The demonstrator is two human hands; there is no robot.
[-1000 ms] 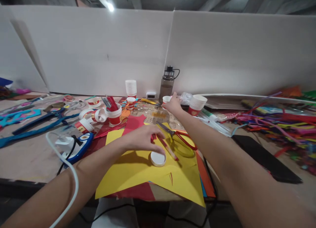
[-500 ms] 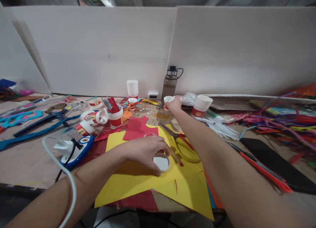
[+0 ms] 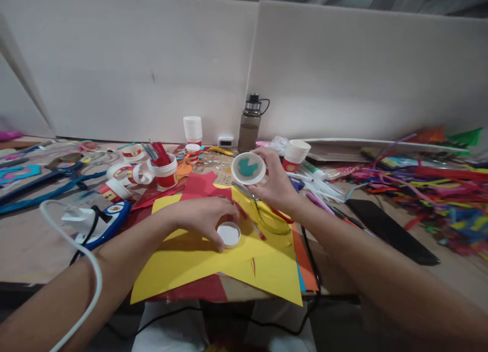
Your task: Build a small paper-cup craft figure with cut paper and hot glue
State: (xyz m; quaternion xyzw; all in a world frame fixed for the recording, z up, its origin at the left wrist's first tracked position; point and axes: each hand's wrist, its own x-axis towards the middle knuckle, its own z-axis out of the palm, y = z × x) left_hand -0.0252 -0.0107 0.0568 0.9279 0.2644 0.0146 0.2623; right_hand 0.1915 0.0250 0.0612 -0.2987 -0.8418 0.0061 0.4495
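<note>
My right hand [image 3: 276, 181] is closed around a paper cup [image 3: 248, 181], raised above the papers and tilted so its mouth faces me. Inside the cup is a teal patch at the bottom. Low over the yellow paper [image 3: 183, 260], my left hand [image 3: 209, 217] curls its thumb and fingers around a shallow white paper cup bottom [image 3: 229, 235]. A red-tipped pencil [image 3: 259, 232] lies just right of it. Behind are yellow-handled scissors [image 3: 270, 220], partly below my right hand, and a cut red paper [image 3: 200, 185].
Across the back stand a water bottle [image 3: 249, 130] and stacked paper cups [image 3: 295, 156]. A cup of red and grey sticks [image 3: 163, 171], cut cups and a power strip [image 3: 110, 222] lie left. On the right are a black phone-like slab [image 3: 392, 230] and colourful pipe cleaners [image 3: 438, 189].
My right hand has brought the paper cup from the back of the table toward me and tilted its mouth to face me. My left hand stays at the cup bottom. The view has shifted slightly.
</note>
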